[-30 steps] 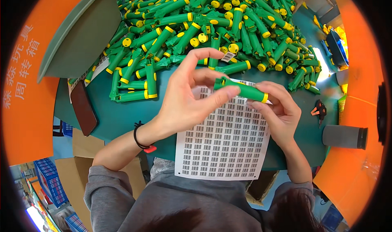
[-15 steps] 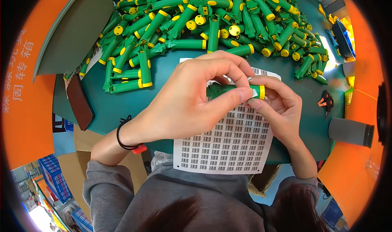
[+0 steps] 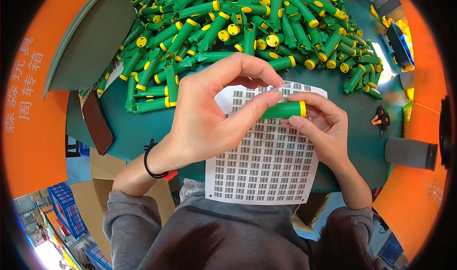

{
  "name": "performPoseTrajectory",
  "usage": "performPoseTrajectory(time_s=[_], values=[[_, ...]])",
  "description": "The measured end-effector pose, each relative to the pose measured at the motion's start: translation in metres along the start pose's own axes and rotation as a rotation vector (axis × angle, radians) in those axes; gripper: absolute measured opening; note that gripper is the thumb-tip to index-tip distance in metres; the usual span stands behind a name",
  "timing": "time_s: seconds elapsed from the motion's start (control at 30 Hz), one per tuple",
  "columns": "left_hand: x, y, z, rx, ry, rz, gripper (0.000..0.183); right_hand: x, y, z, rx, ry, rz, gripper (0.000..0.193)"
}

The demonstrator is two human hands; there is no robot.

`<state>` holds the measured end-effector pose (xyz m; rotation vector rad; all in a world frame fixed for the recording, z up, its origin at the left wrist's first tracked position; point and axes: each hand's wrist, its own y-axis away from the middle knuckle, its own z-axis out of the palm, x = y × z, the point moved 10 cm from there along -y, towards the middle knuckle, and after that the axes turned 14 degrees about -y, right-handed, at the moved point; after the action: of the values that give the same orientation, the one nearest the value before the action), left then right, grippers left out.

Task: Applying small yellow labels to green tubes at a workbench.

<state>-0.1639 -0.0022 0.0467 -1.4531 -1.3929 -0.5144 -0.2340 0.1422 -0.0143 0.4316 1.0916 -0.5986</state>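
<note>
Fingers and thumb of the right hand (image 3: 328, 127) grasp a smooth green plastic tube (image 3: 285, 110) at its end with the yellow ring-shaped cap (image 3: 303, 109). The tube lies roughly level above the upper part of a white paper sheet (image 3: 213, 177) printed with rows of small dark blocks. The left hand (image 3: 209, 113) is curled, its thumb covering the tube's other end and its index fingertip raised near the thumb tip; whether it grips anything cannot be told. Beyond the hands, a heap of similar green-and-yellow tubes (image 3: 200, 13) covers the far side of the green desk (image 3: 133, 134). A dark grey cylindrical cup (image 3: 409, 153) lies on its side at the right, near a black-and-orange tool (image 3: 381, 120).
</note>
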Motion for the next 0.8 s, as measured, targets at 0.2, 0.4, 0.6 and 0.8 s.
performPoseTrajectory(time_s=[0.2, 0.4, 0.6, 0.8], values=[[-0.006, 0.001, -0.001, 0.023, 0.065, -0.131, 0.022, 0.002, 0.000, 0.001, -0.029, 0.000, 0.016, 0.035], [-0.010, 0.002, 0.005, -0.037, 0.071, -0.194, 0.017, -0.002, 0.001, 0.000, 0.005, 0.016, -0.006, 0.035], [0.011, 0.002, 0.007, -0.042, -0.205, 0.076, 0.011, -0.005, 0.001, 0.001, 0.019, 0.016, -0.082, 0.038], [0.007, 0.002, 0.016, -0.105, -0.145, 0.013, 0.009, -0.008, 0.004, 0.001, 0.016, 0.029, -0.112, 0.040]])
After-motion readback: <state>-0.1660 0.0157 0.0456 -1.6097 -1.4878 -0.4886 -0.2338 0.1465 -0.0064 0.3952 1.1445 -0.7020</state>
